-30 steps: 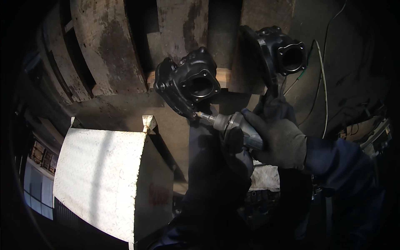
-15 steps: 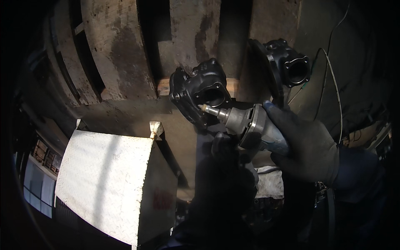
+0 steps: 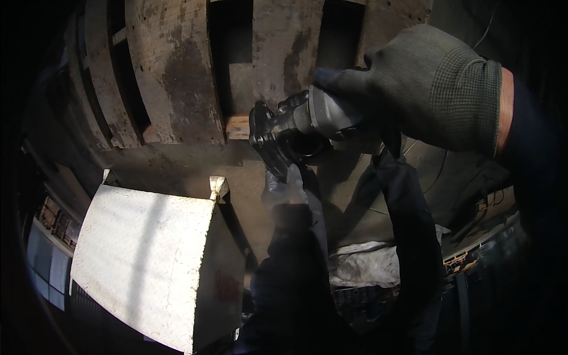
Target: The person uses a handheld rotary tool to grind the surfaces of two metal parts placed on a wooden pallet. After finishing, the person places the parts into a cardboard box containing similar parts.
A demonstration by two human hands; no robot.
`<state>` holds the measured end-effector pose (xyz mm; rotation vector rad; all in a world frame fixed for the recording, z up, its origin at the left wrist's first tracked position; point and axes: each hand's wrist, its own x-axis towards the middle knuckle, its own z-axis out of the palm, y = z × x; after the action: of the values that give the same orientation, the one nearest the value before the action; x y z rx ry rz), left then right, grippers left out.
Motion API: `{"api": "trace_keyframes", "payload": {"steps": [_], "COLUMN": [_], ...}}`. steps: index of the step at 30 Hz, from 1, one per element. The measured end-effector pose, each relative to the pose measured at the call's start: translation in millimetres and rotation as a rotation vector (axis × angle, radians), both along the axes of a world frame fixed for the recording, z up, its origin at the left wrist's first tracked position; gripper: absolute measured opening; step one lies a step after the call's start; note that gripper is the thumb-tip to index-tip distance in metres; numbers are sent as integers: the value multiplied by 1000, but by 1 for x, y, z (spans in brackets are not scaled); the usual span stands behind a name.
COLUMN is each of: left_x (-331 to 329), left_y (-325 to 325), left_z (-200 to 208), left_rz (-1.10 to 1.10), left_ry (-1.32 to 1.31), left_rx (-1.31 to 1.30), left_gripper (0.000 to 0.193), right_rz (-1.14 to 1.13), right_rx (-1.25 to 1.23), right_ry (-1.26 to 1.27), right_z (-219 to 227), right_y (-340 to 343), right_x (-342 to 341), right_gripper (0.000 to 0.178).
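Observation:
A black cast-metal housing [image 3: 269, 139] with a flange and a round opening stands at the edge of a wooden pallet. My right hand [image 3: 414, 89], in a grey knitted glove, is wrapped round a grey power grinder [image 3: 331, 112]. Its nose lies over the housing's upper part, and its tip is hidden against the dark metal. Below, my gloved left hand [image 3: 287, 189] grips the lower edge of the housing's flange; some of its fingers are out of sight behind it.
Wooden pallet boards [image 3: 171, 71] with dark gaps span the top. A white metal box or step [image 3: 142, 260] with a raised corner post stands at lower left. A pale crumpled sheet [image 3: 364, 265] lies at lower right. A thin cable [image 3: 488, 29] runs at upper right.
My right hand has moved up and toward the housing with the grinder, now covering the second housing. My left hand has come up to the flange.

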<state>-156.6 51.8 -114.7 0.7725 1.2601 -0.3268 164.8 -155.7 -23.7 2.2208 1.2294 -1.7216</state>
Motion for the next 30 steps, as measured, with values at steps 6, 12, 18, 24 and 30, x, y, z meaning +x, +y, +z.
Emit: {"api": "trace_keyframes", "payload": {"steps": [6, 12, 18, 24, 30], "left_x": [-6, 4, 18, 29, 22], "left_y": [-16, -9, -21, -25, -23], "left_z": [-1, 4, 13, 22, 20], "left_rz": [-169, -112, -284, -278, -305], "left_ry": [-43, 9, 89, 122, 42], "left_rx": [288, 193, 373, 342, 343], "left_gripper": [27, 24, 29, 36, 36], "right_rz": [91, 18, 28, 26, 114], "right_rx": [405, 419, 506, 510, 394], "right_ry": [-178, -54, -83, -73, -172], "right_z": [-21, -52, -72, -74, -52], "right_y": [-6, -14, -18, -10, -2], "right_x": [-5, -2, 5, -1, -9], "right_gripper": [72, 71, 71, 70, 68]}}
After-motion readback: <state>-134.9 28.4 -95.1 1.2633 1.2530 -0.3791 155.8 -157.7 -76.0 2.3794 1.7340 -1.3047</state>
